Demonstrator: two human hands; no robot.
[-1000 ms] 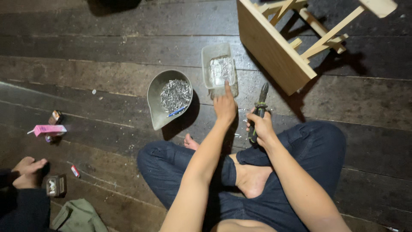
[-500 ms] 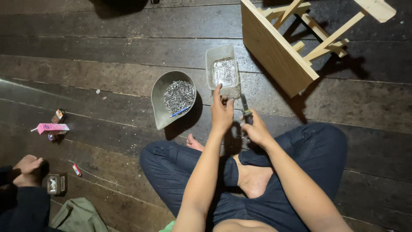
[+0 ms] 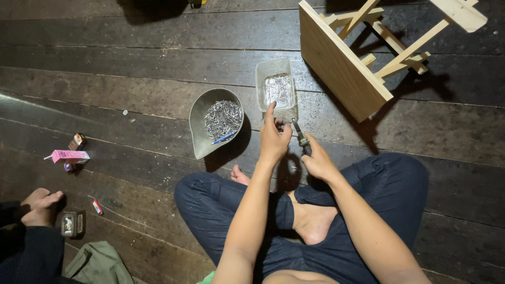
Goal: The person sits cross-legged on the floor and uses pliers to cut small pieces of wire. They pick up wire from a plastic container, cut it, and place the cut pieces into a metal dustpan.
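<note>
Two people share this dark plank floor (image 3: 131, 63). At the far left another person's bare foot (image 3: 42, 202) rests beside a small open tin (image 3: 71, 223), with a green cloth (image 3: 100, 263) below it and a pink carton (image 3: 69, 155) lying a little further up. Moving right, a grey metal pan (image 3: 202, 139) sits on the boards holding a heap of nails (image 3: 222, 118) with a blue pen-like stick at its edge. Just beside it stands a clear plastic tub (image 3: 263, 71) with more nails inside. The seated person, cross-legged in dark jeans, has the left hand (image 3: 273, 139) at the near edge of that tub, forefinger stretched up against it and the other fingers curled in; whether they pinch a nail I cannot tell. Close by, the right hand (image 3: 318, 163) is clenched round the handle of a tool (image 3: 300, 134), its metal head pointing toward the tub. Furthest right, a pale wooden stool (image 3: 342, 68) lies tipped on its side.
</note>
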